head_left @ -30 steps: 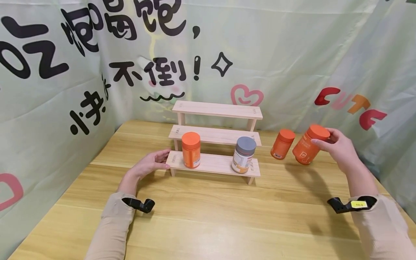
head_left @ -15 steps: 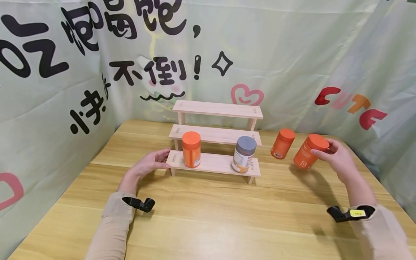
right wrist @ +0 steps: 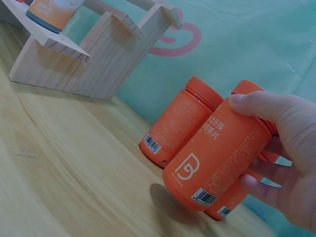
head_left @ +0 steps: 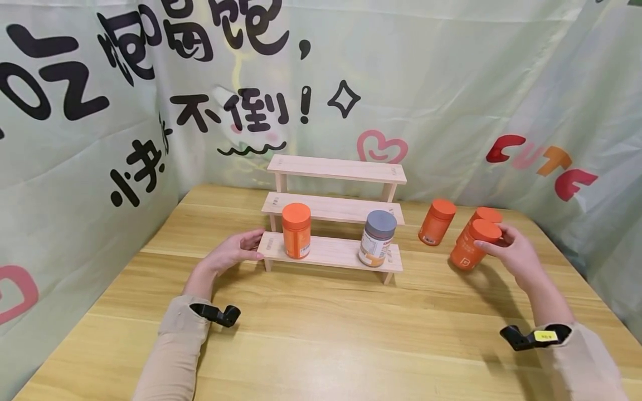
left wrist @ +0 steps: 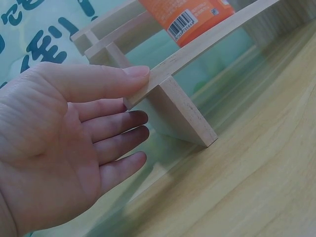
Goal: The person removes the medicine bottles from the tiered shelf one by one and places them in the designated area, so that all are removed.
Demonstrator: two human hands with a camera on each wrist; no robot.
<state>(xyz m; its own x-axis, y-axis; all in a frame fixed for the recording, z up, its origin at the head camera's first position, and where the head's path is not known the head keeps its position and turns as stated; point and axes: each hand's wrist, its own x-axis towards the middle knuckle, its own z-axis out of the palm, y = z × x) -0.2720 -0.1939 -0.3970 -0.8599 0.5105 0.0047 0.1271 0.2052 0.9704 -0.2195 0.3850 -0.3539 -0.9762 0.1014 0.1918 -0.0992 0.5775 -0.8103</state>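
Note:
In my right hand [head_left: 514, 253] an orange supplement bottle [head_left: 466, 253] is held near its cap, between thumb and fingers. The right wrist view has this bottle [right wrist: 212, 153] tilted, its base just off the table over a shadow. Close behind it stands another orange bottle [head_left: 486, 215], mostly hidden, with a third [head_left: 436, 223] to their left. My left hand [head_left: 233, 253] grips the left end of the lowest board of a three-tier wooden shelf [head_left: 331, 253]. Its thumb lies on top of the board [left wrist: 163, 69], the index finger at the edge below.
On the lowest tier stand an orange bottle [head_left: 296, 231] at the left and a grey-lidded white jar [head_left: 377, 238] at the right. The wooden table [head_left: 321, 334] extends in front. A printed cloth backdrop [head_left: 431, 83] hangs behind and along the sides.
My right hand has brought its bottle down and slightly toward me, so the bottle behind it now shows. My left hand keeps its place on the shelf.

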